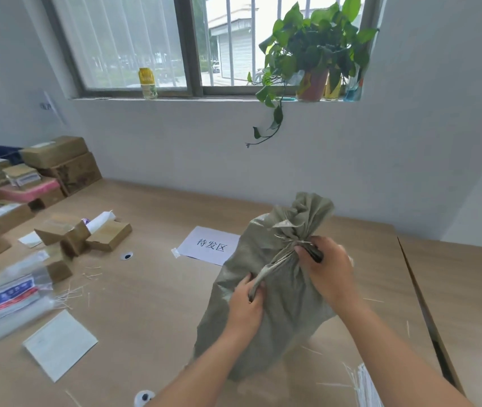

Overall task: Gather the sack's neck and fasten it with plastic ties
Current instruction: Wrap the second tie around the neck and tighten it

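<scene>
A grey-green woven sack (289, 304) stands upright on the wooden table. Its neck (295, 230) is bunched together, with ruffled fabric flaring above. A thin pale plastic tie (288, 240) circles the bunched neck. My right hand (326, 271) is at the neck on the right, fingers closed around a small dark tool (314, 253) at the tie. My left hand (247, 304) pinches a fold of the sack's fabric lower on the front. A bundle of white plastic ties (365, 386) lies at the table's front right.
A paper sign with printed characters (209, 245) lies behind the sack. Cardboard boxes (57, 163), an open carton (69, 233), plastic packets (16, 295) and a white sheet (60, 343) fill the left side. Cut tie scraps litter the table. A table seam (418, 292) runs on the right.
</scene>
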